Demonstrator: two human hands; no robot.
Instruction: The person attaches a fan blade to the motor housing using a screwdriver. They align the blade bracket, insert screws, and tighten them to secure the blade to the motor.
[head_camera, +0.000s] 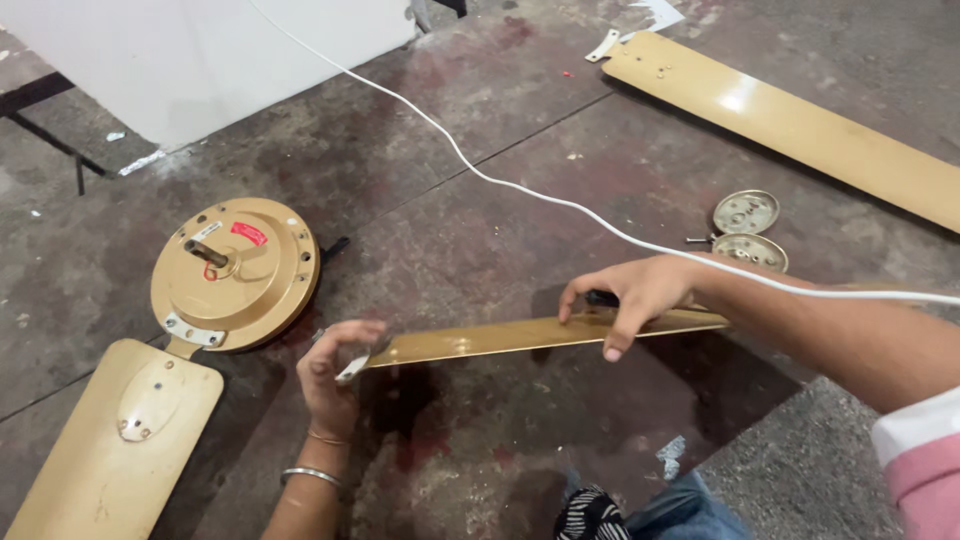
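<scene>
A gold fan blade (500, 337) is held edge-on above the floor between both hands. My left hand (335, 375) grips its near end at the silver metal bracket (355, 366). My right hand (625, 300) is closed over the blade's middle, with a dark object partly hidden under the fingers. To the left lies the gold round fan motor (238, 272) with its shaft pointing up, and another gold blade (110, 440) is attached to it.
A third gold blade (800, 125) lies at the top right. Two round metal caps (748, 230) sit near it. A white cable (520, 190) runs across the stained concrete floor. A white panel (190, 55) stands at top left.
</scene>
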